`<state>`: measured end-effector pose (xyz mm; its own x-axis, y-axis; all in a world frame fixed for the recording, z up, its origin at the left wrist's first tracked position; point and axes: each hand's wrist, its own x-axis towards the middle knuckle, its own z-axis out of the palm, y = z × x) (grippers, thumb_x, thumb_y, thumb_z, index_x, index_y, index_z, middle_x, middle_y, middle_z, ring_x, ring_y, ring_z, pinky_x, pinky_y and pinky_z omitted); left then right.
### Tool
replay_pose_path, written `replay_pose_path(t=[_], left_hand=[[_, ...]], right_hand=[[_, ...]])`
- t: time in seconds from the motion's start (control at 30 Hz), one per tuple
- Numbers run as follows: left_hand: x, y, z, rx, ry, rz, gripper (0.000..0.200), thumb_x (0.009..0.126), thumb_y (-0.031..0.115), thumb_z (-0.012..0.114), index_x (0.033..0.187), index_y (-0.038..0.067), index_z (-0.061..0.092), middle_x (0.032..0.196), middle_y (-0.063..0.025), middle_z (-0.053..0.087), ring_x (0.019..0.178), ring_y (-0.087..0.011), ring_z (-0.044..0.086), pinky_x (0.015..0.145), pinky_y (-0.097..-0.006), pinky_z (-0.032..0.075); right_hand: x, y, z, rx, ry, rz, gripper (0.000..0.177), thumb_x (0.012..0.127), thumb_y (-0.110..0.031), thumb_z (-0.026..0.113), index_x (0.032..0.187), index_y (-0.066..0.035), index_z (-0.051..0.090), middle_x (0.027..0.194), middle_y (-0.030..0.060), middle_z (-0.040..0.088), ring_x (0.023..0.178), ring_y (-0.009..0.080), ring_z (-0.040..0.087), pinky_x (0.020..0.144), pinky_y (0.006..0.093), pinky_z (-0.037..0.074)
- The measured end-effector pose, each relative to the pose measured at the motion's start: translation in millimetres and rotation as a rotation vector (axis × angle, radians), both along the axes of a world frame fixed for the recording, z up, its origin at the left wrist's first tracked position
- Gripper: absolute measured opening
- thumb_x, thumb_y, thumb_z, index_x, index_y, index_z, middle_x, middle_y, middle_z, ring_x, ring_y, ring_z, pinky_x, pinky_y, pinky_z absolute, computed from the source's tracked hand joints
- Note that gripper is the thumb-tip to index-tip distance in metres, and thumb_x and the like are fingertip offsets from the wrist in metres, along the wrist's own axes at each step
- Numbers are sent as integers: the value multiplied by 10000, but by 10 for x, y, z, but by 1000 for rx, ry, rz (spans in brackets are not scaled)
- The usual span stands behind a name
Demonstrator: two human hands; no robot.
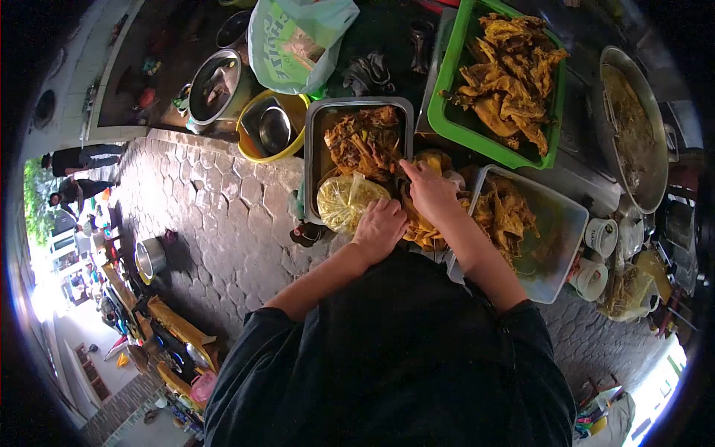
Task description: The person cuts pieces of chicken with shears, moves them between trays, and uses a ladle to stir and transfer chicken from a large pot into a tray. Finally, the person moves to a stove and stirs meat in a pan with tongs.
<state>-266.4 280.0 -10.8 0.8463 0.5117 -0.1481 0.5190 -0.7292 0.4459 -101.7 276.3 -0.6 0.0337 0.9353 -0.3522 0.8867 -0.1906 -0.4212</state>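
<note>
My left hand (380, 226) lies beside a clear plastic bag (347, 205) of yellow shredded food, its edge against the bag. Its fingers are curled down, and whatever is under them is hidden. My right hand (432, 190) is just to the right, with the index finger stretched towards the rim of a metal tray (360, 103). Browned fried chicken pieces (363, 141) fill part of that tray, and the bag rests over its near end. Beneath and between my hands are orange-yellow pieces (426, 235), partly covered by my arms.
At right stands a clear plastic tub (555, 264) with more fried chicken. Behind it are a green basket (439, 119) of chicken and a wide pan (657, 141). A yellow basin (243, 145), a metal pot (237, 93) and a printed plastic bag (298, 45) stand at back left.
</note>
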Motion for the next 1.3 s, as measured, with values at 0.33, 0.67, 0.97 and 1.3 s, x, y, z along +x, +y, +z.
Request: replay_pose_path(t=[0.33, 0.67, 0.97, 1.3], left_hand=[[-325, 113, 98, 51, -147, 179, 124, 774, 176, 602, 848, 76, 592, 943, -74, 531, 946, -255, 483, 837, -373, 395], [-387, 280, 237, 108, -138, 440, 294, 766, 168, 624, 1024, 34, 582, 1004, -115, 510, 971, -305, 486, 848, -402, 397], [-583, 435, 49, 97, 68, 362, 232, 760, 127, 602, 964, 20, 575, 982, -142, 496, 980, -327, 464, 858, -432, 382], [-1123, 257, 153, -404, -112, 504, 104, 820, 85, 542, 866, -8, 535, 827, -134, 573, 815, -307, 567, 744, -385, 437]], right_hand=[[-72, 139, 215, -94, 8, -9, 496, 871, -56, 479, 1346, -145, 368, 1324, 153, 417, 1036, 327, 573, 783, 404, 527], [5, 91, -392, 56, 80, -14, 504, 825, -79, 521, 1315, -163, 435, 1255, 185, 497, 1017, 360, 559, 854, 413, 462], [282, 178, -237, -229, 444, -162, 509, 845, -119, 517, 1339, -208, 427, 1054, 146, 602, 887, 295, 600, 747, 406, 461], [237, 238, -364, -159, 349, -3, 496, 838, -131, 521, 1327, -167, 442, 901, 100, 613, 806, 262, 603, 693, 396, 477]])
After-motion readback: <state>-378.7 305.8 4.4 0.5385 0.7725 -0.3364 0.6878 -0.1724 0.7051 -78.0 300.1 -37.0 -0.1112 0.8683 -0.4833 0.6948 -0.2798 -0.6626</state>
